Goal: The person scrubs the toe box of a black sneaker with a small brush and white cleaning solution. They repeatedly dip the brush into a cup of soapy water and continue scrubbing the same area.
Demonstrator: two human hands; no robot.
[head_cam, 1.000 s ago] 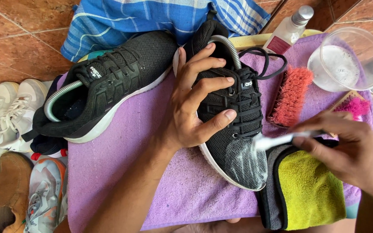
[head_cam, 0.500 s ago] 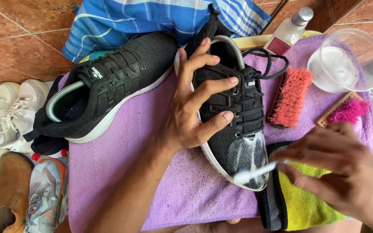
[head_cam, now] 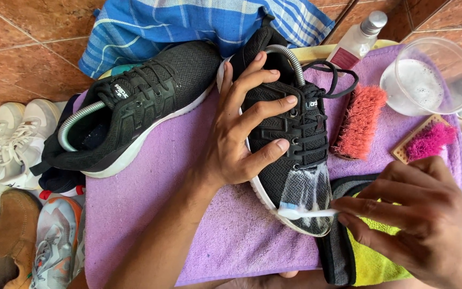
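1. On the purple towel [head_cam: 151,225], toward its middle, lay the black mesh sneaker [head_cam: 290,134] being scrubbed, toe pointing at the near edge and heel toward the far edge, where a blue plaid cloth [head_cam: 199,21] was bunched.
2. It looked light and soft in the upper, firm only at the white sole; the wet, foamy toe seemed slippery, so the dry laced midfoot and sole edge were, to my eye, the sound places to grip.
3. The left hand [head_cam: 236,144] lay spread over that midfoot, fingers curled across the laces, thumb on the inner side, pinning it down.
4. The right hand [head_cam: 429,219] was closed in a pinch on a white toothbrush [head_cam: 306,212], bristles on the lathered toe.
5. Compared with half a second before, the brush head sat slightly higher on the toe; a second before, it was on the toe's outer side. The left hand's hold had not changed.
6. Its mate, a second black sneaker [head_cam: 135,112], lay at the towel's left edge; an orange scrub brush [head_cam: 360,122], a pink brush [head_cam: 426,142] and a bowl of soapy water [head_cam: 429,75] sat near the right edge.
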